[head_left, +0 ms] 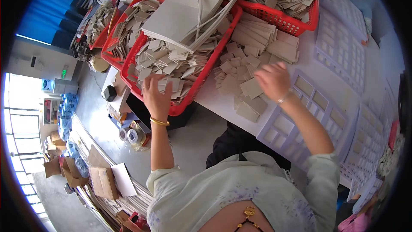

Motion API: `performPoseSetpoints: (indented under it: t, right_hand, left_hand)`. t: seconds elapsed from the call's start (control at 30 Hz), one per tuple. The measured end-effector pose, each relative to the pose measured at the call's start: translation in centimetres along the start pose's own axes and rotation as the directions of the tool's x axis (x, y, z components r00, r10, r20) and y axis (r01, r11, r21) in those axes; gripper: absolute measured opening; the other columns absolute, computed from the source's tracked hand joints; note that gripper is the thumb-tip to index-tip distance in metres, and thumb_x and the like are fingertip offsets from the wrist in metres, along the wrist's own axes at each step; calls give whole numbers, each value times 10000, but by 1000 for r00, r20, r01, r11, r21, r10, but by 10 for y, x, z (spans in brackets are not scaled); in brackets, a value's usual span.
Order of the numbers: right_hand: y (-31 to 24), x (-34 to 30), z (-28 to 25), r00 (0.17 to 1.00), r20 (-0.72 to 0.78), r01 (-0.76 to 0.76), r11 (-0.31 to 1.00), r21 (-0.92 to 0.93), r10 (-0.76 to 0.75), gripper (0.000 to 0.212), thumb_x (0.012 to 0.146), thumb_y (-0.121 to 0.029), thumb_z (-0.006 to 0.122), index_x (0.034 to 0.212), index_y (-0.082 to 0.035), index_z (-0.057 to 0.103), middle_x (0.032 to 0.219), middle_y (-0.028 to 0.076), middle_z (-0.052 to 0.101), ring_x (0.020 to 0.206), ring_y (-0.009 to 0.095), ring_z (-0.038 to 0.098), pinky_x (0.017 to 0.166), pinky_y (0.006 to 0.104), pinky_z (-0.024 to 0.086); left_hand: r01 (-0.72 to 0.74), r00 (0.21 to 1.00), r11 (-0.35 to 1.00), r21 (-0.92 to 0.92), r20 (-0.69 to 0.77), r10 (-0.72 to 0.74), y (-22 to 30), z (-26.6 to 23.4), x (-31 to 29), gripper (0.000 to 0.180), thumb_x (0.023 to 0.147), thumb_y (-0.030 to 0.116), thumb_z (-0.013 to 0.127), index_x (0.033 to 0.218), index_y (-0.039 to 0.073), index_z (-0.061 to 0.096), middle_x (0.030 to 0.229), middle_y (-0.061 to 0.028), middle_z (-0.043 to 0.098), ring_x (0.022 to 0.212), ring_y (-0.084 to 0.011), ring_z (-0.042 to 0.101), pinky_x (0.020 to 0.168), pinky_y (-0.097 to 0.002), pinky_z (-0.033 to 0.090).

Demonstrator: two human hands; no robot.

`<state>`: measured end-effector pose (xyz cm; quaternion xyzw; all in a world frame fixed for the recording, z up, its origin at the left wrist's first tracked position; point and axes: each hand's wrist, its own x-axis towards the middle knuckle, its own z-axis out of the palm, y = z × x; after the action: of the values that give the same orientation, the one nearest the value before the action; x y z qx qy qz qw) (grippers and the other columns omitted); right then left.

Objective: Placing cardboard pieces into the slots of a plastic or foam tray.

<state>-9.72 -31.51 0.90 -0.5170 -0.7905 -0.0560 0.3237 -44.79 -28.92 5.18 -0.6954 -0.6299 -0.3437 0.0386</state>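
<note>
My left hand [157, 96] hangs over the near end of a red plastic basket [182, 108], its fingers bent and apart with nothing visible in them. Loose grey cardboard pieces [165, 64] fill that basket, and a stack of large grey sheets [182, 13] lies across its top. Over the white table, my right hand [274, 81] has loosely curled fingers, apart, and no piece shows in its grasp. Just beside its fingertips is a grey card [252, 88] among spread cardboard pieces [227, 79]. A pale panel with rectangular openings [296, 120] lies under my right forearm; grey card shows in some openings.
Another red basket of card pieces [279, 15] stands at the far side, and more [116, 45] stand to the left. Further cut-out panels [341, 43] cover the table's right side. A person's sleeve [367, 13] shows at far right. Tape rolls [133, 135] sit low at left.
</note>
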Motion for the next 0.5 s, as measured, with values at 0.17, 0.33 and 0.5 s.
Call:
performPoseSetpoints:
  t: [0.17,0.33,0.5]
  right_hand:
    - [-82,89,56,988,24,147,975,165,-153,93,741,-228,700,785,-169,643,734,-17,553,761,164,572,748,330,366]
    - [-120,123,105,985,116,127,991,30,-130,85,745,-232,674,774,-159,643,791,2,575,801,179,588,777,334,372]
    - [-133,125,127,944,278,206,975,-82,-176,80,757,-194,617,796,-131,647,812,18,579,820,181,596,777,340,380]
  left_hand:
    - [-136,966,984,-114,207,157,-22,11,-15,398,652,134,771,1020,84,629,1100,-83,578,1019,-311,514,891,-415,415]
    - [-134,961,971,-199,212,176,-19,12,-9,410,637,32,732,1031,62,627,1118,-91,589,1050,-309,522,885,-382,452]
    - [-48,981,962,-267,167,95,-27,19,-16,273,709,3,685,975,39,631,1037,-101,613,949,-285,571,819,-360,477]
